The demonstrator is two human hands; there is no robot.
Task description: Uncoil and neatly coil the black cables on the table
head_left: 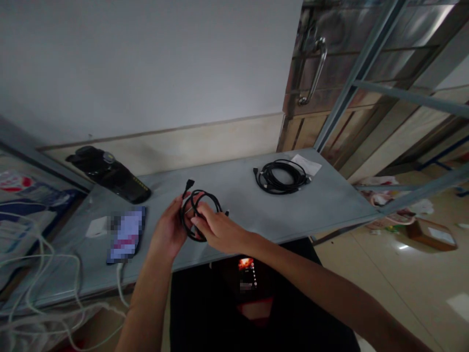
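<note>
A black cable with a plug sticking up at its left is wound in a loose coil between my hands, above the grey table's front part. My left hand is closed around the left side of the coil. From the right, my right hand grips the coil, its fingers bent through the loop. Farther right on the table lies a second coil of black cable, apart from both hands, with its connector ends poking out.
Left on the table are a black bottle lying tilted, a phone and a white box. White cords hang at the lower left. White paper lies behind the second coil. A lit phone rests at my lap.
</note>
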